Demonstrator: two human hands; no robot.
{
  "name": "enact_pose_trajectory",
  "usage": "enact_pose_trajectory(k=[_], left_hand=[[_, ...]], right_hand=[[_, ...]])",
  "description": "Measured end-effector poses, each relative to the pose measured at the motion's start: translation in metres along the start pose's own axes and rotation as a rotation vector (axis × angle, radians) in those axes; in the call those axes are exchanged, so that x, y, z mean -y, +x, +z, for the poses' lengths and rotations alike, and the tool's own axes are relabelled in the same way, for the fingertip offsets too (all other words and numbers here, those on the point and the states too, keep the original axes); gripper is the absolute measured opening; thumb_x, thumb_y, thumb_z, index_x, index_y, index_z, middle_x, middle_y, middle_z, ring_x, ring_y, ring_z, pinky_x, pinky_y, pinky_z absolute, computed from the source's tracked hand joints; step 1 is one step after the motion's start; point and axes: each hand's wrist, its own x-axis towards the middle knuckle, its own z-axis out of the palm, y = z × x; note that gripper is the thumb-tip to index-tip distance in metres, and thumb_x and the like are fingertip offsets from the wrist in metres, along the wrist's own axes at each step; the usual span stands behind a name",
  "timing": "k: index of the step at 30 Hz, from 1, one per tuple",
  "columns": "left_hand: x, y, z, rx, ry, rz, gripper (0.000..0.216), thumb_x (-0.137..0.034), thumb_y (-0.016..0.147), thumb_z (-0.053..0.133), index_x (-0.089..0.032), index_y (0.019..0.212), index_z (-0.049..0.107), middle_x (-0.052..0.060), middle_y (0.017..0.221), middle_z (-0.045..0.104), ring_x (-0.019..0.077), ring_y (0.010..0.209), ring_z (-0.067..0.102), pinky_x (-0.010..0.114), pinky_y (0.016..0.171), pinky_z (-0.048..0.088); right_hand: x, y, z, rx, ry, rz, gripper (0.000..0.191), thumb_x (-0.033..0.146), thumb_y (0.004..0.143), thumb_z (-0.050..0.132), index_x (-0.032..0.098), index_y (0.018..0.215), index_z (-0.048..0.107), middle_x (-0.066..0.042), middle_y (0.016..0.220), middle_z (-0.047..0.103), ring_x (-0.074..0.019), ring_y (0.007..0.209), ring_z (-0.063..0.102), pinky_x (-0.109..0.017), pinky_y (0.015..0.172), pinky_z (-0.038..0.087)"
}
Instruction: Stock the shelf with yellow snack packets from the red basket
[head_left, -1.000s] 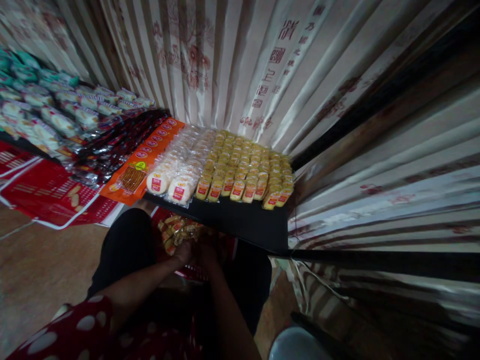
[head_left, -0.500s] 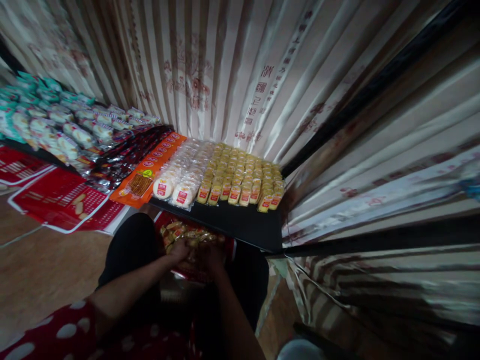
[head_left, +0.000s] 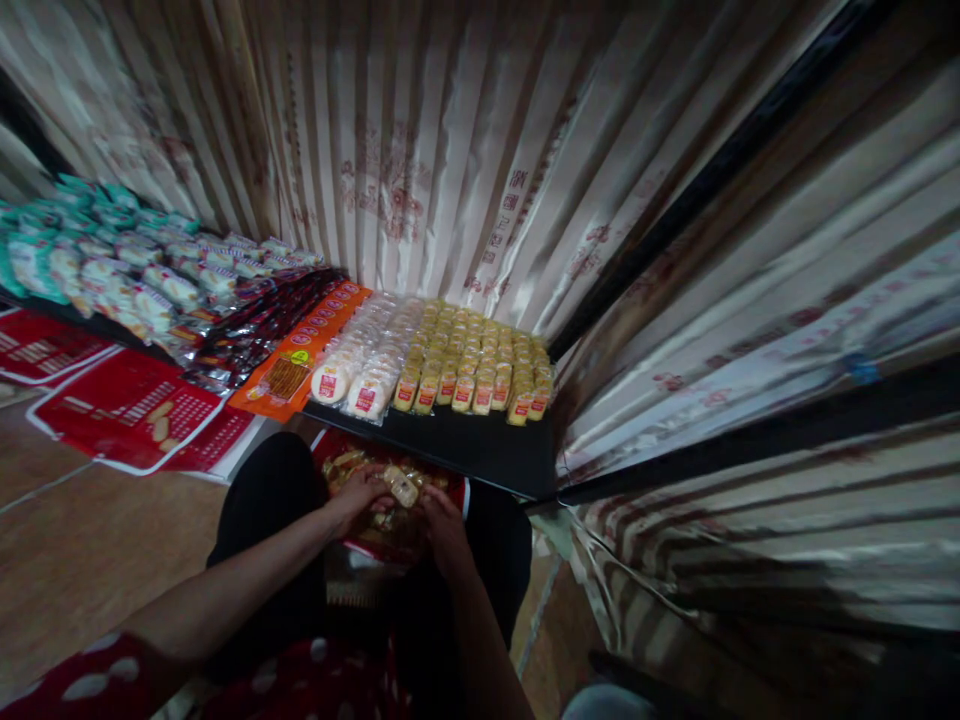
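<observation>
Between my thighs, a red bag (head_left: 466,498) stands open, holding several small wrapped biscuits (head_left: 341,465). My left hand (head_left: 361,497) is in the bag's opening, its fingers closed on the left side of a pale wrapped biscuit pack (head_left: 402,486) raised above the others. My right hand (head_left: 444,517) is at the right of that pack, with curled fingers pointing at it. Whether the right fingers touch the pack or hold something else is too dim to tell.
A black table (head_left: 480,455) carries rows of yellow-wrapped biscuits (head_left: 465,385), white round crackers (head_left: 367,395), an orange snack bag (head_left: 281,375), dark packets (head_left: 247,330) and green-and-white packets (head_left: 112,260). Red printed bags (head_left: 135,405) hang at its left front. A pleated curtain (head_left: 420,150) stands behind.
Both hands have risen out of the contents of the bag, and a pale wrapped biscuit pack now shows between them. The view has shifted slightly.
</observation>
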Motion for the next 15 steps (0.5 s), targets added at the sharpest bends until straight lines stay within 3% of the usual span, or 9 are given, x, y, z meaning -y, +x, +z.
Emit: enact_pose_trajectory(k=[5,9,12,15], left_hand=[[-0.011,-0.016,0.004,0.100,-0.095,0.007,0.030,-0.011,0.064,0.065,-0.015,0.092,0.053,0.004,0.083,0.066,0.0088,0.063,0.062,0.016,0.055,0.045],[-0.014,-0.023,0.007,0.193,-0.134,0.092,0.038,-0.005,0.057,0.065,-0.016,0.090,0.052,0.002,0.084,0.065,0.0113,0.076,0.063,0.020,0.071,0.047],[-0.014,-0.024,0.007,0.207,-0.102,0.171,0.036,-0.005,0.055,0.065,-0.017,0.087,0.053,-0.001,0.081,0.065,0.0121,0.077,0.062,0.021,0.071,0.046],[-0.015,-0.022,0.006,0.243,-0.053,0.251,0.033,-0.008,0.057,0.064,-0.018,0.087,0.053,-0.001,0.083,0.065,0.0136,0.081,0.061,0.022,0.074,0.046]], right_hand=[[0.028,-0.012,-0.005,-0.046,0.404,0.068,0.050,0.050,0.060,0.068,0.016,0.096,0.061,-0.008,0.094,0.066,-0.0193,0.086,0.063,-0.032,0.076,0.051],[0.049,-0.021,-0.009,-0.019,0.437,0.107,0.045,0.046,0.062,0.069,0.017,0.097,0.062,-0.007,0.101,0.064,-0.0181,0.089,0.062,-0.030,0.075,0.051],[0.059,-0.027,-0.012,0.076,0.508,0.137,0.046,0.044,0.066,0.067,0.018,0.103,0.060,-0.007,0.101,0.065,-0.0177,0.087,0.063,-0.032,0.079,0.050],[0.068,-0.032,-0.014,0.089,0.583,0.126,0.042,0.042,0.067,0.067,0.018,0.100,0.060,-0.006,0.100,0.065,-0.0170,0.088,0.063,-0.032,0.082,0.049]])
